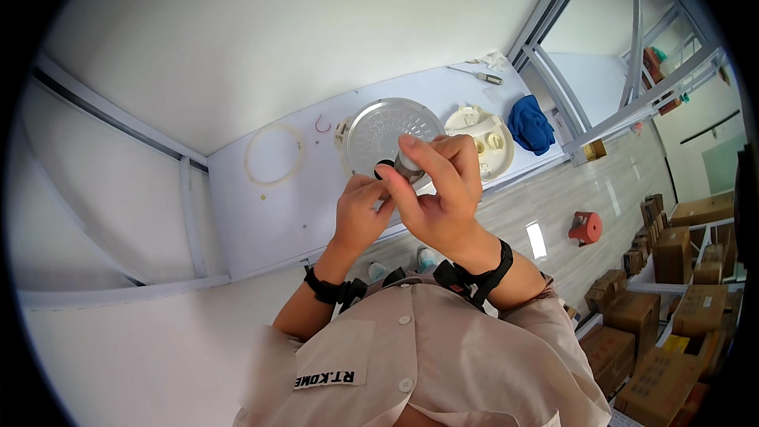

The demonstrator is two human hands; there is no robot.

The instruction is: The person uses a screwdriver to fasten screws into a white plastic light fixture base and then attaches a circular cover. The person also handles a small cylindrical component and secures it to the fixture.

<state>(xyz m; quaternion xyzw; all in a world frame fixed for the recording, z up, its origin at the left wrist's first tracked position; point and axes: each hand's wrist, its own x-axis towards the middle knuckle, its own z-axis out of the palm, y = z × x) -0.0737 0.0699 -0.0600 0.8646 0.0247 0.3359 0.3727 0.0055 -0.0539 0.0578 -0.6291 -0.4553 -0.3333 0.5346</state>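
Over the near edge of a round silver metal plate [379, 130], my two hands meet. My right hand [444, 194] is closed around a small grey and white cylinder [408, 164] that has a dark end; its exact kind is hard to tell. My left hand [362, 212] is closed beside the dark end, fingers bent together, and what they pinch is hidden. To the right of the plate lies a round cream plastic housing [496, 160] with round fittings inside.
On the white table [253, 221] lie a pale ring [250, 168], a thin red wire [319, 128], a screwdriver [489, 78] and a blue cloth [530, 125]. Metal frame posts border the table. A red stool [586, 228] and cardboard boxes [632, 312] stand at the right.
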